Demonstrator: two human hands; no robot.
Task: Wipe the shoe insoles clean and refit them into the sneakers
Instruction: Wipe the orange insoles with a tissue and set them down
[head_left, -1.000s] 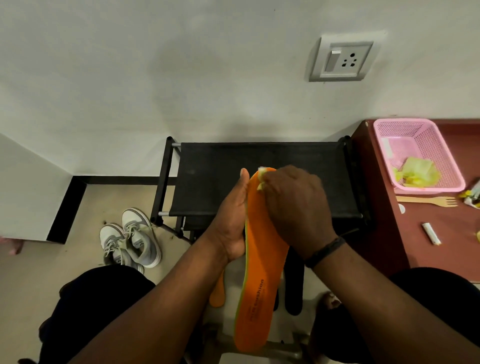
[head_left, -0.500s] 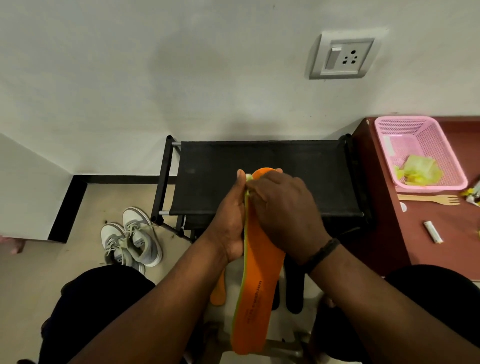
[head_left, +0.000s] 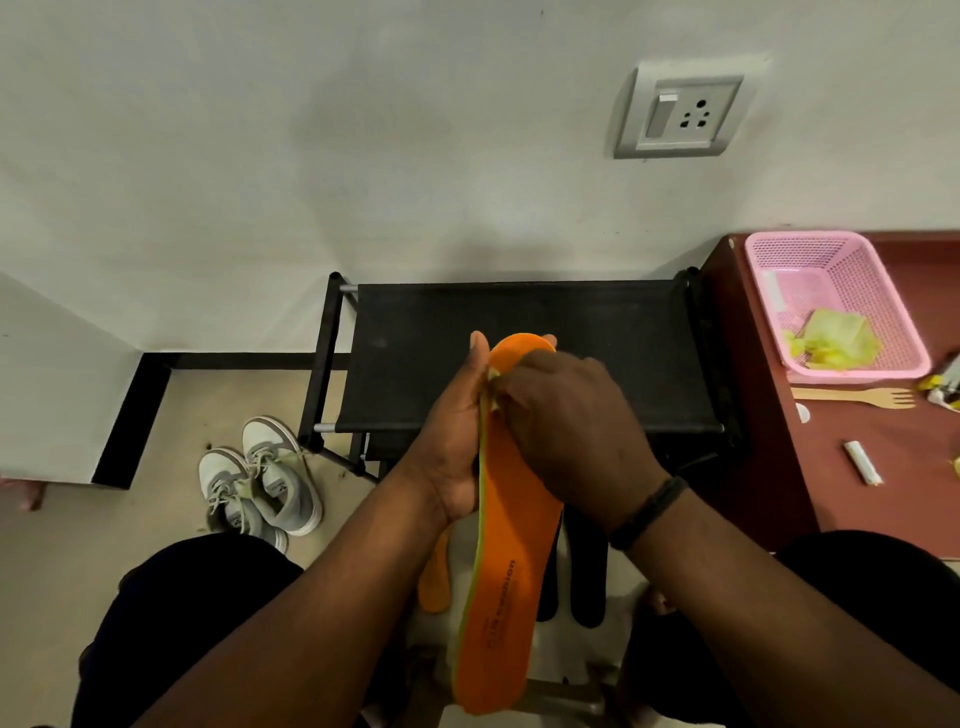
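Now my left hand (head_left: 457, 441) props the orange insole (head_left: 506, 545) upright — my right hand (head_left: 566, 421) presses a yellow-green wipe (head_left: 493, 382) near its toe.

sneakers (head_left: 260, 478) on floor left of rack (head_left: 519, 338) | surface (head_left: 909, 467) right of rack | basket (head_left: 831, 260) on surface, fork (head_left: 852, 397) before it

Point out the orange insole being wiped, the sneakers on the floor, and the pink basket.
orange insole (head_left: 511, 540), head view, middle of its top face.
sneakers (head_left: 260, 478), head view, laces of the pair.
pink basket (head_left: 878, 291), head view, right mesh wall.
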